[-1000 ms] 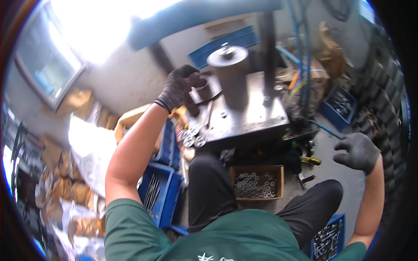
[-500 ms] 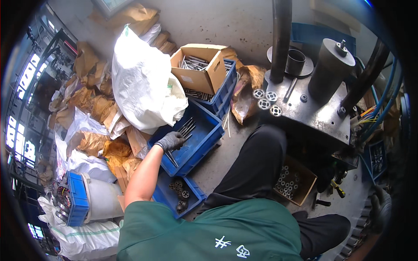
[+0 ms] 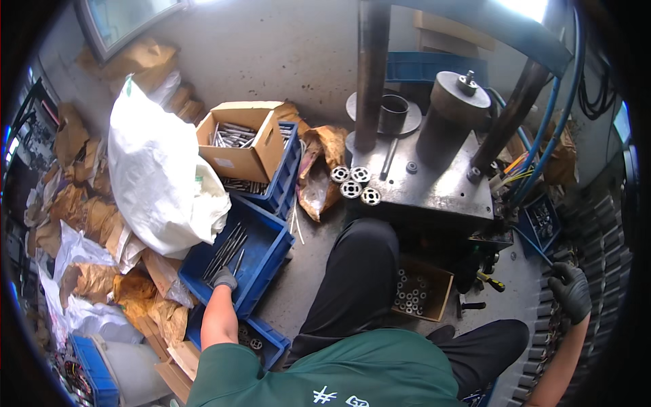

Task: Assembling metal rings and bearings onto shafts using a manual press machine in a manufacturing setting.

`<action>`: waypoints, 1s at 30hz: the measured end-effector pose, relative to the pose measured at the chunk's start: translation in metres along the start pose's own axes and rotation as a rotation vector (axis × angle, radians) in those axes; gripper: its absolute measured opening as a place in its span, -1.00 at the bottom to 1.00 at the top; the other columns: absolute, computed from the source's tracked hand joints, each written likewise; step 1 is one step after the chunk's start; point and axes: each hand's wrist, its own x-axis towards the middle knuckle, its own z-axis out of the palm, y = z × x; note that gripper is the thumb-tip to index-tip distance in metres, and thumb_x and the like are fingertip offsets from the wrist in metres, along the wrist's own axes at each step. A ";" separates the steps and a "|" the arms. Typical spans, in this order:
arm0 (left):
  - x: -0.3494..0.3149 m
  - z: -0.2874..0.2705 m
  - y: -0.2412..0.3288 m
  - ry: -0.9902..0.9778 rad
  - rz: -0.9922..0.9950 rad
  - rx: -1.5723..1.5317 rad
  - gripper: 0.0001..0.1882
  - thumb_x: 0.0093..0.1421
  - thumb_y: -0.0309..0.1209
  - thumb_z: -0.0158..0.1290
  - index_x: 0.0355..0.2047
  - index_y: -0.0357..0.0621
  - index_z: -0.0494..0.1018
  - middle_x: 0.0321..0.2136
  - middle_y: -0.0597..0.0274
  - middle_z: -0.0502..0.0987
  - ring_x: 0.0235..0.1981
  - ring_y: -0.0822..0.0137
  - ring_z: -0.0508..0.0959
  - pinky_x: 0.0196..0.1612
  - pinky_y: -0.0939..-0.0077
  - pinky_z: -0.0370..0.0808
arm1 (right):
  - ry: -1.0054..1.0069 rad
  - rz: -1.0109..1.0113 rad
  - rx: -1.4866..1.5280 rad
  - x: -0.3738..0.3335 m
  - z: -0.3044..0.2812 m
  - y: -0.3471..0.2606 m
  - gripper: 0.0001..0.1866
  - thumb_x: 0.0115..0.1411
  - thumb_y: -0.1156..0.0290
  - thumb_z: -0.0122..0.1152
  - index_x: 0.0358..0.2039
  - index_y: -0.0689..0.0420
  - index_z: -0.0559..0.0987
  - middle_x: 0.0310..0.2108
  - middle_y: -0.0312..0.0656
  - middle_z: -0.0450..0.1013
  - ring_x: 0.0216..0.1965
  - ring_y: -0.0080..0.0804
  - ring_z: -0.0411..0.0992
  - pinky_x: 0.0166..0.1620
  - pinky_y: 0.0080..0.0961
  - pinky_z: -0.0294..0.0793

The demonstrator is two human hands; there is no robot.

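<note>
Several dark rods lie slanted in the blue bin, so we do well to handle them by their near ends with our left hand (whether its fingers pinch one, or those of our right hand grip anything, we cannot tell).

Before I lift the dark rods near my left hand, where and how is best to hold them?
Probably mid-length on the dark rods, from above with the left hand: they are thin, lie roughly parallel, and their middles look uncovered.
</note>
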 end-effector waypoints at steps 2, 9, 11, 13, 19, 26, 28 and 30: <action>-0.011 -0.034 0.054 -0.247 0.083 0.011 -0.27 0.02 -0.30 0.25 0.23 -0.25 0.39 0.22 -0.29 0.40 0.22 -0.12 0.47 0.30 0.13 0.40 | 0.053 -0.042 -0.101 -0.009 -0.006 -0.004 -0.61 0.05 0.48 0.29 -0.09 0.38 0.60 -0.42 -0.14 0.57 -0.35 -0.42 0.53 -0.23 -0.41 0.52; -0.026 -0.065 0.031 -0.102 0.301 -0.936 -0.53 0.00 -0.42 0.17 -0.01 -0.15 0.56 -0.27 -0.05 0.64 -0.40 0.11 0.65 -0.27 0.28 0.63 | 0.088 -0.107 -0.194 -0.008 -0.008 -0.005 -0.57 0.02 0.32 0.30 -0.12 0.33 0.63 -0.36 0.06 0.60 -0.33 -0.13 0.60 -0.18 -0.30 0.57; -0.024 -0.084 0.018 -0.354 0.629 -1.113 -0.58 0.04 -0.49 0.10 -0.03 -0.19 0.54 -0.43 0.07 0.56 -0.57 0.32 0.53 -0.45 0.44 0.55 | 0.100 -0.140 -0.202 -0.005 -0.009 -0.007 -0.56 0.03 0.30 0.31 -0.12 0.33 0.63 -0.36 0.08 0.60 -0.32 -0.10 0.60 -0.17 -0.29 0.57; -0.040 -0.123 0.040 -0.562 0.464 -1.408 -0.59 0.05 -0.49 0.09 -0.03 -0.20 0.53 -0.43 0.09 0.55 -0.55 0.34 0.54 -0.45 0.45 0.55 | 0.145 -0.215 -0.203 -0.009 -0.009 -0.002 -0.60 0.05 0.30 0.31 -0.15 0.31 0.63 -0.37 0.09 0.59 -0.32 -0.03 0.60 -0.17 -0.25 0.57; -0.153 -0.282 0.136 -0.368 0.702 -1.547 -0.71 0.22 -0.46 0.16 -0.04 -0.22 0.51 -0.40 0.15 0.56 -0.51 0.39 0.55 -0.43 0.47 0.55 | 0.696 -0.335 -0.318 -0.011 -0.001 0.007 -0.74 0.09 0.43 0.31 -0.20 0.27 0.60 -0.28 0.08 0.55 -0.23 0.02 0.54 -0.10 -0.20 0.51; -0.215 -0.433 0.253 0.181 1.221 -1.222 -0.83 0.37 -0.38 0.13 -0.09 -0.18 0.52 -0.27 0.23 0.60 -0.34 0.47 0.56 -0.23 0.60 0.50 | 1.053 -0.506 -0.177 0.070 -0.044 0.001 -0.81 0.17 0.50 0.28 -0.18 0.19 0.58 -0.27 0.04 0.55 -0.23 0.02 0.55 -0.11 -0.18 0.52; -0.230 -0.460 0.296 0.106 1.295 -1.367 -0.81 0.38 -0.37 0.12 -0.06 -0.15 0.50 -0.15 0.22 0.59 -0.20 0.42 0.60 -0.19 0.57 0.54 | 1.045 -0.463 -0.151 0.093 -0.052 -0.007 -0.80 0.19 0.44 0.28 -0.17 0.19 0.59 -0.29 0.03 0.57 -0.24 -0.01 0.57 -0.12 -0.20 0.54; -0.254 -0.490 0.345 -0.040 1.323 -1.483 -0.75 0.41 -0.26 0.07 -0.04 -0.14 0.47 -0.16 0.18 0.59 -0.14 0.35 0.63 -0.19 0.50 0.64 | 1.036 -0.417 -0.133 0.106 -0.060 -0.014 -0.79 0.21 0.38 0.29 -0.17 0.18 0.61 -0.31 0.02 0.58 -0.26 -0.04 0.58 -0.13 -0.22 0.56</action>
